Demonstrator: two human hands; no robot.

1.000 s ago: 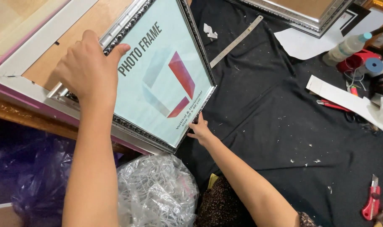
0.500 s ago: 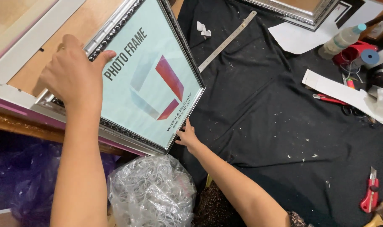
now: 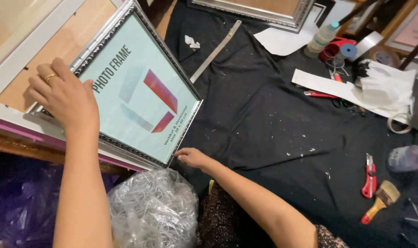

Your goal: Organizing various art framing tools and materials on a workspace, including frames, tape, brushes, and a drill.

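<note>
Landmark: silver photo frame (image 3: 135, 92), with a pale blue printed insert, lying tilted on a stack of larger frames at the left edge of the black cloth (image 3: 264, 119).
Left hand (image 3: 64, 96): spread flat over the frame's left edge, fingers wrapped on the moulding; a ring shows. The grip appears to steady the frame's weight.
Right hand (image 3: 190, 157): at the frame's lower right corner, fingers curled narrow against the tip; it seems to support or guide that corner.
Bag of clear wrap (image 3: 154, 211): crumpled, just below the frame's lower edge, near the person's body.
Metal ruler (image 3: 216, 50): right of the frame's upper corner, flat on the cloth.
Red utility knife (image 3: 368, 177) and brush (image 3: 381, 200): well to the right of the frame, apart from both hands.
Glue bottle (image 3: 323, 37): far upper right of the frame.
</note>
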